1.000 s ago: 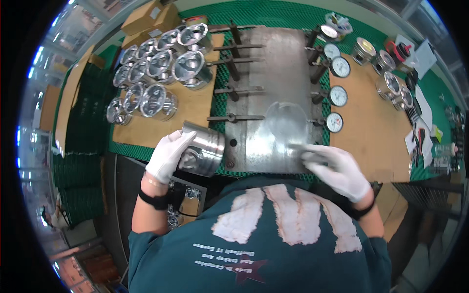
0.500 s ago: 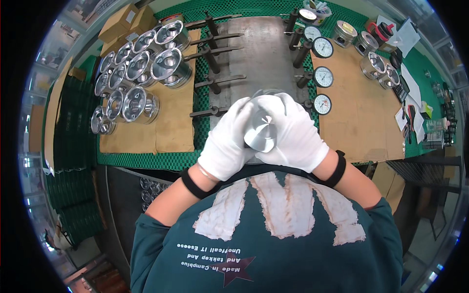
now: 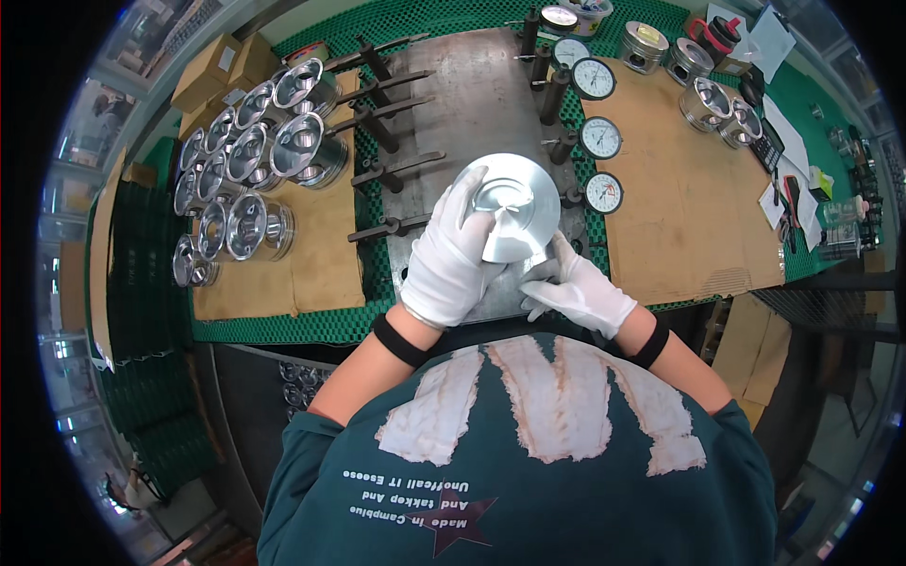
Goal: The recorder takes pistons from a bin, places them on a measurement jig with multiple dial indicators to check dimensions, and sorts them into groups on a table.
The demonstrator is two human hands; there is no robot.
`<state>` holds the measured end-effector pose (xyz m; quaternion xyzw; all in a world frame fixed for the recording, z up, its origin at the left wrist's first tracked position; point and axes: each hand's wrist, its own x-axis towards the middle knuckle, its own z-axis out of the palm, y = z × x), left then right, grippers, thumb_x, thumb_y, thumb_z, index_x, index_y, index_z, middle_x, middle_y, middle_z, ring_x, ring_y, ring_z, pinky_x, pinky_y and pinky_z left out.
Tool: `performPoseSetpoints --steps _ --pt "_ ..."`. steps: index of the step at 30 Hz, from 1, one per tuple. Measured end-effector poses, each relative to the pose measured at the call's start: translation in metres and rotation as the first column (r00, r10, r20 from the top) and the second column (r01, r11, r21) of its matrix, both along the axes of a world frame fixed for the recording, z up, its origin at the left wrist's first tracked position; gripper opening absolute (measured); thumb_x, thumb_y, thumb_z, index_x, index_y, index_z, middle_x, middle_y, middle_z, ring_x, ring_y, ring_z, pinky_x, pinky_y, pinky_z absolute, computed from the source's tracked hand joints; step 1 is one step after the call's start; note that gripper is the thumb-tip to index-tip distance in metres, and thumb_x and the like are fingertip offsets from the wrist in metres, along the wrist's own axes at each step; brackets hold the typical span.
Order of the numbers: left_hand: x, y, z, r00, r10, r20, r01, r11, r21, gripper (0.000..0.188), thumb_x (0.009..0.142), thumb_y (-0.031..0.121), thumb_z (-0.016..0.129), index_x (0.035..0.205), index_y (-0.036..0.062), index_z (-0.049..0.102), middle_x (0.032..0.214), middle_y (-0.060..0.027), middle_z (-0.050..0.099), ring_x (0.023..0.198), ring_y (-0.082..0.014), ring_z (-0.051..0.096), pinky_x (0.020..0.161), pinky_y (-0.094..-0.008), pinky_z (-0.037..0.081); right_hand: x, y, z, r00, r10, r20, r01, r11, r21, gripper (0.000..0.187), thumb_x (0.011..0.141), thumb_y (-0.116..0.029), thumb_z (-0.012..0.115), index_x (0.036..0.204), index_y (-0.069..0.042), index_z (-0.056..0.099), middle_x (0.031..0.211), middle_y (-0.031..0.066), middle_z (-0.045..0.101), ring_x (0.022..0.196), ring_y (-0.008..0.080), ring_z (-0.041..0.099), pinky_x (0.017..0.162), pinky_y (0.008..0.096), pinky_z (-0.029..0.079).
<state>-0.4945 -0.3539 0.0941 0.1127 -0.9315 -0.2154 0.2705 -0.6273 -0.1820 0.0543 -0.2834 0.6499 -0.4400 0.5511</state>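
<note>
A shiny metal piston [image 3: 530,193] is in my left hand [image 3: 451,253], above the near part of a grey metal plate [image 3: 462,94]. Its round, stepped crown faces up toward me. White-gloved fingers wrap the piston's left side, and the thumb lies across the near left of its face. My right hand [image 3: 583,291], gloved too, is just below and right of the piston with its fingers parted and pointing left. Whether a fingertip of it touches the piston's lower edge I cannot tell.
Black clamp stands [image 3: 387,176] line the plate's left side; dial gauges [image 3: 601,138] on posts line its right. Several pistons [image 3: 300,149] stand on cardboard at left, more [image 3: 706,104] at far right. A calculator [image 3: 766,146], papers and a red-lidded bottle [image 3: 717,36] lie beyond.
My right hand has come off the piston and dropped lower right. The piston, now in my left hand alone, has turned to show its round crown. The view has shifted slightly.
</note>
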Motion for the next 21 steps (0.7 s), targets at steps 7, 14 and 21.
performPoseSetpoints --steps 7,14,21 --pt "-0.009 -0.011 -0.006 0.999 -0.031 -0.028 0.031 0.999 -0.019 0.041 0.068 0.011 0.08 0.102 0.0058 0.058 0.141 -0.0221 0.049 0.12 -0.0411 0.056 0.09 -0.0434 0.055 -0.002 -0.002 -0.01 0.992 -0.064 -0.111 0.058 0.997 -0.06 0.106 0.083 -0.033 0.07 0.156 0.006 0.002 0.113 0.0306 0.064 0.101 0.0347 0.068 0.091 0.0354 0.051" --pt "-0.012 -0.014 -0.009 0.998 -0.046 -0.053 0.043 0.998 -0.048 0.053 0.065 0.014 0.087 0.1 0.0089 0.047 0.143 -0.025 0.046 0.111 -0.0428 0.061 0.082 -0.0428 0.056 -0.003 -0.005 0.008 0.992 -0.04 -0.12 0.039 0.999 -0.012 0.106 0.083 -0.032 0.07 0.155 0.006 0.002 0.109 0.0295 0.065 0.097 0.0345 0.068 0.088 0.0347 0.051" --pt "-0.012 -0.011 -0.005 0.997 -0.032 -0.069 0.03 0.999 -0.04 0.052 0.067 0.012 0.086 0.101 0.0086 0.046 0.144 -0.0254 0.045 0.112 -0.0424 0.061 0.082 -0.0416 0.056 -0.002 -0.006 0.0 0.993 -0.055 -0.108 0.053 0.998 -0.021 0.106 0.084 -0.032 0.069 0.155 0.006 0.001 0.1 0.0274 0.068 0.091 0.0342 0.069 0.086 0.0344 0.052"
